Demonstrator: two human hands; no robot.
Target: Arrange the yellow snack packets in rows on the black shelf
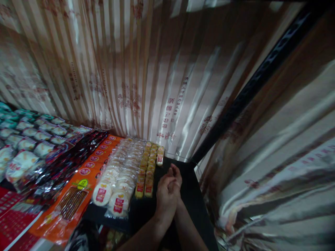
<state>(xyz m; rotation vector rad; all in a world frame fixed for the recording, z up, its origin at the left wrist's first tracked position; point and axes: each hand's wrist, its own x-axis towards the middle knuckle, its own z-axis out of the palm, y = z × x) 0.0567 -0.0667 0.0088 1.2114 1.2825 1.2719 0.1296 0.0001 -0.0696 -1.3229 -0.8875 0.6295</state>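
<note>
My left hand (165,191) and my right hand (176,177) are pressed together over the right part of the black tabletop (193,195). Their fingers are folded around each other, and whatever lies between them, if anything, is hidden. Just left of the hands run rows of small yellow-wrapped snack bars (144,174), with one paler packet (160,156) at the far end of the last row. Beside these lie two rows of clear-wrapped round white crackers (117,200), overlapping each other.
Orange snack packets (70,202), dark shiny packets (60,167) and white packaged snacks (23,164) fill the left side. A red printed sheet (15,223) lies at lower left. Behind hangs a pleated curtain (146,69); a dark pole (235,108) slants down to the table's back right corner.
</note>
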